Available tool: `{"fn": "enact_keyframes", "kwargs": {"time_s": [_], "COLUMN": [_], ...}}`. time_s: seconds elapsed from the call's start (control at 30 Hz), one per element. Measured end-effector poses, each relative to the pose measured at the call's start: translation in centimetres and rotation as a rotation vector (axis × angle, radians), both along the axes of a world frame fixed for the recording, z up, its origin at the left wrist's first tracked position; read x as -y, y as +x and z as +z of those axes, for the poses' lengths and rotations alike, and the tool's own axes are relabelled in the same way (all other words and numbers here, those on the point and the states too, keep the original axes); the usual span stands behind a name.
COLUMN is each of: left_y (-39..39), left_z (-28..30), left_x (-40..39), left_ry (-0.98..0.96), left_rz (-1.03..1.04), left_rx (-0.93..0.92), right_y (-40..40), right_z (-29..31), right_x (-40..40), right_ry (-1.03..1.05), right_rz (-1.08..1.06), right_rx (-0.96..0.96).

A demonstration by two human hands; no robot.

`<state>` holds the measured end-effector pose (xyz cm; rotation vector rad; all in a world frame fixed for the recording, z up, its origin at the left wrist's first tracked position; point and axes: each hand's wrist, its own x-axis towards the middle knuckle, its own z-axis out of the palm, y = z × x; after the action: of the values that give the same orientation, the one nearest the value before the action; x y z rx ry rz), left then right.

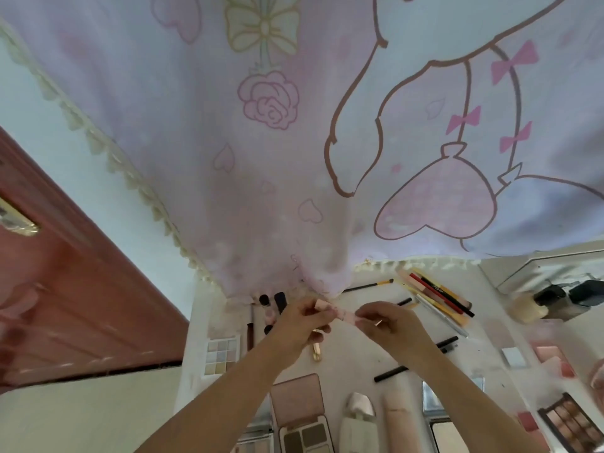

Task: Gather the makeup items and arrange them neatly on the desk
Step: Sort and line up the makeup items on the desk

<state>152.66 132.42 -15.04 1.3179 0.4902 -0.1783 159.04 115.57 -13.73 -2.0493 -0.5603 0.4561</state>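
Both hands are raised above the middle of the white tabletop (346, 361) and they hold one small pink stick-shaped item (340, 312) between them. The left hand (302, 325) pinches its left end, where a pale cap or tip shows, and the right hand (390, 325) pinches its right end with curled fingers. Whether the left hand holds also the gold tube (316, 349) just below it, I cannot tell.

In my judgement the step in hand is the gathering and sorting: the person has picked up one item and maybe closes or checks it before placing. The next move calls for choosing a group for it and setting it down parallel to similar items, without pushing the neighbours.

The other makeup lies around the hands. A bundle of pencils (438, 297) lies toward the far right part of the tabletop, already quite lined up, and a thin brush (369, 285) lies near the far edge. Some dark tubes (274, 300) stand or lie just beyond the left hand, close to the hanging pink cloth (261, 142). An eyeshadow palette (222, 354) sits at the left edge. Near the front edge lie an open brown palette (304, 416), a white tube (359, 420) and a pink tube (400, 420), side by side. Loose black pencils (392, 372) lie under the right forearm.
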Motion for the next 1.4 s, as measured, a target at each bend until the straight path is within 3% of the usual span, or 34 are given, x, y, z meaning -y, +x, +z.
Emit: {"fn": "enact_keyframes", "kwargs": {"time_s": [0.17, 0.33, 0.57, 0.67, 0.73, 0.83, 0.9, 1.13, 1.4], "left_y": [-0.7, -1.6, -1.5, -2.4, -3.3, -3.1, -2.3, -1.9, -2.0], "left_z": [2.6, 4.4, 4.9, 5.0, 5.3, 5.6, 5.4, 5.0, 4.2], "left_x": [-1.7, -2.0, -1.8, -5.6, -8.1, -7.1, -5.3, -3.7, -3.7], "left_ry": [0.287, 0.513, 0.51, 0.5, 0.563, 0.603, 0.558, 0.416, 0.394], "left_rz": [-0.249, -0.298, -0.288, -0.039, 0.004, -0.131, -0.18, -0.147, -0.159], "left_rx": [0.104, 0.17, 0.184, 0.102, 0.081, 0.1, 0.106, 0.145, 0.151], "right_y": [0.5, 0.6, 0.8, 3.6, 5.7, 5.9, 4.6, 3.0, 1.8], "right_z": [1.9, 3.3, 4.1, 4.3, 4.5, 4.4, 3.9, 3.3, 3.0], "right_x": [-0.7, -0.4, 0.5, 4.4, 7.4, 6.2, 3.4, 0.3, -1.0], "right_ry": [-0.028, -0.006, 0.045, 0.266, 0.296, 0.208, 0.255, 0.348, 0.189], "right_rz": [0.087, 0.128, 0.133, -0.255, -0.405, -0.322, -0.223, -0.057, 0.048], "right_rx": [-0.03, -0.003, 0.057, -0.005, 0.029, 0.074, -0.011, -0.166, -0.159]}}
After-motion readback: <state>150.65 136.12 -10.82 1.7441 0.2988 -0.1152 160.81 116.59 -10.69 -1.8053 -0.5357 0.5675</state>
